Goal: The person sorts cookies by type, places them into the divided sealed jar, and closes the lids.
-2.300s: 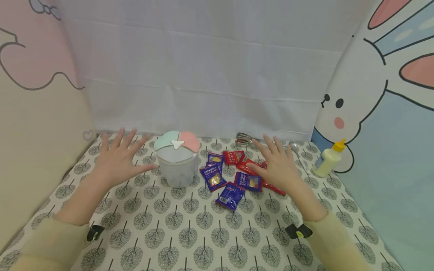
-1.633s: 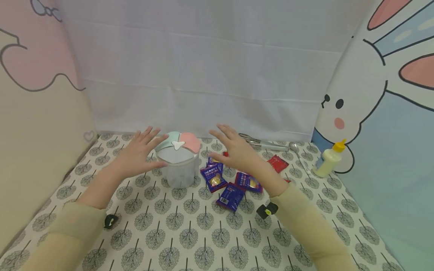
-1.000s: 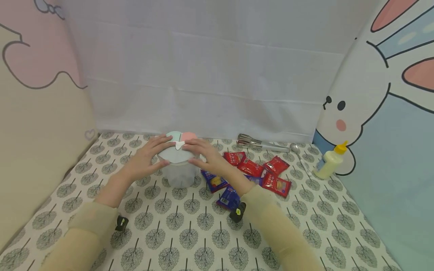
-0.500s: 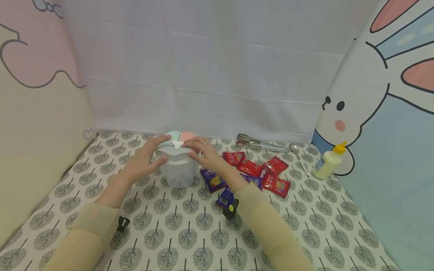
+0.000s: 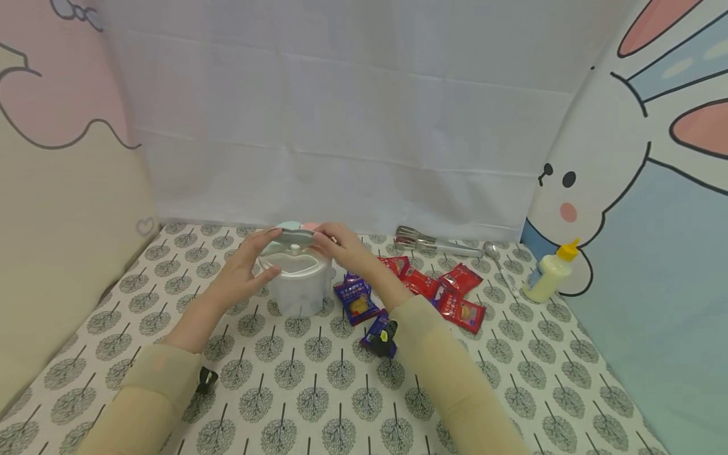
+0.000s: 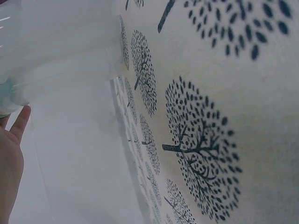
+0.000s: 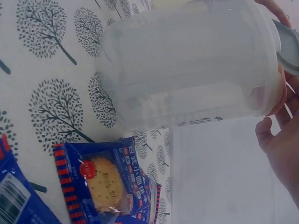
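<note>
A translucent storage canister (image 5: 301,296) stands upright at centre-left in the head view. Its lid has green, pink and grey flaps. The grey flap (image 5: 297,237) is tilted up, baring a curved opening in the lid. My right hand (image 5: 351,256) pinches the flap's right end between thumb and fingers. At the flap's left end, my left hand (image 5: 234,276) touches with its fingertips, its thumb held apart. In the right wrist view, the raised flap (image 7: 288,44) juts from the lid. The left wrist view shows only part of my left hand (image 6: 11,156) beside the canister.
Blue biscuit packets (image 5: 357,303) and red packets (image 5: 462,309) lie right of the canister, partly under my right forearm. Metal tongs (image 5: 438,243) and a spoon (image 5: 500,265) lie behind them. A yellow-capped bottle (image 5: 548,275) stands at the right edge, near the curtain.
Both hands came in from the sides, spread at first, to the canister's lid. The grey flap has swung upward, exposing the opening. The canister has stayed in place.
</note>
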A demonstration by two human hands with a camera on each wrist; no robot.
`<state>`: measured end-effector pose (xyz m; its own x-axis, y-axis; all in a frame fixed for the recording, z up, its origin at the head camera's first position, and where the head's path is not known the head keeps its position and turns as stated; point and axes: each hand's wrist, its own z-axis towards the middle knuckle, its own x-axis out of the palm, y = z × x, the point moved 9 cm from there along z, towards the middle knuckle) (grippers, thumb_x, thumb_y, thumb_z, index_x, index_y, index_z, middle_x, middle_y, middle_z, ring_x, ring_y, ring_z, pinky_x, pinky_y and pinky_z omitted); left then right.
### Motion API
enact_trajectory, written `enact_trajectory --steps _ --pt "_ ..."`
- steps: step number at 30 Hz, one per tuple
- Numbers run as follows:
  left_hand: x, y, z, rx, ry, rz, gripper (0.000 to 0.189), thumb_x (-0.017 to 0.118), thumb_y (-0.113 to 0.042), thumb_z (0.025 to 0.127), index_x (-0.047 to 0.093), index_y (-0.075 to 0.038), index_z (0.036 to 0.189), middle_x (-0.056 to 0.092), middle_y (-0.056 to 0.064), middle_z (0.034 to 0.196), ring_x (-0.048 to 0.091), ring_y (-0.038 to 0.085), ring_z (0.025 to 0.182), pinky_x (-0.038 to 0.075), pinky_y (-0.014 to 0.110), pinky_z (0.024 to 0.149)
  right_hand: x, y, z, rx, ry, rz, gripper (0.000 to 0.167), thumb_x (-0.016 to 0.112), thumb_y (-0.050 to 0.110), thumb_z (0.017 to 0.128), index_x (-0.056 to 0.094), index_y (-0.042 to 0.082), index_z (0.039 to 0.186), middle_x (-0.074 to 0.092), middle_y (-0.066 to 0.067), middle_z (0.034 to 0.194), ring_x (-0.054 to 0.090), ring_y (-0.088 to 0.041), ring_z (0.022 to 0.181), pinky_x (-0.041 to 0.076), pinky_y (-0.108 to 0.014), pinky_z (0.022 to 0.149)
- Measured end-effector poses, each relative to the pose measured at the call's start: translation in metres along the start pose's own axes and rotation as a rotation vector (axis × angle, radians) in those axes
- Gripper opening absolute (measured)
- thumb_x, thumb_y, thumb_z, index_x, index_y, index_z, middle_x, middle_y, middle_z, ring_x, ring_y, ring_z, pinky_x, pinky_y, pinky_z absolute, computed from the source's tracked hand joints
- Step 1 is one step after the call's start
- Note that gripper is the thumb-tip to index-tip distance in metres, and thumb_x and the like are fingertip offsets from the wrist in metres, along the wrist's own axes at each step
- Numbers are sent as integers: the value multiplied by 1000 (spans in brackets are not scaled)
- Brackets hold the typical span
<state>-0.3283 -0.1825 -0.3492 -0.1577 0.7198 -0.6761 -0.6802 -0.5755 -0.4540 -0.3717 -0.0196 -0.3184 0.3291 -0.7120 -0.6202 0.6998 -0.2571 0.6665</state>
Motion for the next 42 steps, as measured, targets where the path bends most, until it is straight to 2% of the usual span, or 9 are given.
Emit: enact_trajectory --steps 5,8,12,16,23,27,34,39,42 --pt "1 1 1 -20 10 -7 72 66 -28 86 29 -29 148 33 9 149 35 35 132 32 70 99 -2 -6 0 92 8 -2 35 40 32 101 64 9 112 63 -5 110 55 -16 100 49 -32 86" --pt "1 1 1 -34 12 -20 74 67 -25 85 29 -29 147 34 9 148 36 35 130 33 70 98 -2 -9 -4 136 21 8 32 42 31 101 62 12 117 61 -1 114 54 -15 105 49 -35 90" --pt "1 2 1 -52 13 -29 76 69 -24 83 29 -30 147 34 10 147 36 35 130 33 71 97 -5 -13 -14 186 42 7 35 47 37 98 55 20 128 57 4 125 52 -14 114 47 -39 96" --pt "0 4 0 -68 13 -26 79 72 -28 80 29 -31 147 35 9 147 35 34 131 32 72 97 -16 -18 -27 191 32 19 42 53 37 96 49 22 135 53 5 133 49 -17 123 47 -39 98" --pt "0 4 0 -85 0 -54 86 76 -26 75 29 -29 147 37 8 144 36 32 129 34 68 98 -28 -37 -54 200 54 34 51 59 29 93 42 22 141 50 2 137 48 -21 123 46 -46 98" --pt "1 3 0 -105 0 -92 87 77 -22 74 28 -29 147 38 11 141 40 31 124 41 60 96 -28 -46 -74 187 109 -50 53 62 30 91 45 18 140 52 -5 136 50 -24 122 45 -49 100" --pt "2 5 -2 -131 -2 -127 87 77 -19 75 28 -27 147 37 12 138 43 31 120 44 54 96 -22 -69 -110 247 218 -149 57 65 32 89 44 17 140 46 1 142 40 -21 132 37 -46 108" --pt "1 7 -1 -142 -10 -134 87 77 -18 75 29 -28 146 37 11 139 43 31 120 44 53 96 -12 -81 -116 187 241 -156 60 69 26 87 45 11 140 49 -8 136 47 -30 120 42 -49 102" --pt "3 8 0 -152 -3 -142 87 77 -19 75 29 -28 146 36 11 141 43 32 121 43 53 97 -6 -91 -117 180 256 -181 63 71 24 85 44 10 140 46 -10 138 44 -32 122 39 -51 103"
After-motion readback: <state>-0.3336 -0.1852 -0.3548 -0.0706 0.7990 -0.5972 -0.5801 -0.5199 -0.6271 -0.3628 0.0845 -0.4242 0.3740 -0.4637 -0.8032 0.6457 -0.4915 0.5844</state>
